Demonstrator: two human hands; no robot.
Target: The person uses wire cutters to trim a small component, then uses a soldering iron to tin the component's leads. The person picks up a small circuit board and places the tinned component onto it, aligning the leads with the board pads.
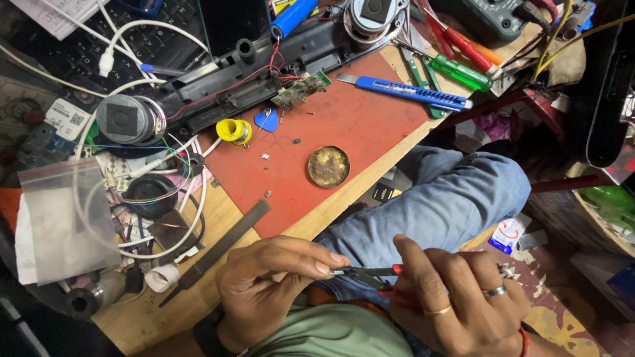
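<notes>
Head view: both hands low, at 6 o'clock.
Pliers (pixel 370 274): between the hands, over the lap.
Right hand (pixel 456 301): closed around the red handles.
Left hand (pixel 274 281): fingertips pinched at the jaws.

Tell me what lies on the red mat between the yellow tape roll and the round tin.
In the head view, between the yellow tape roll and round tin, the red mat holds only small dark and pale bits.

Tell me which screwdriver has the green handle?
The green screwdriver lies at the bench's top right, just below the red screwdriver, beside the blue knife.
</notes>
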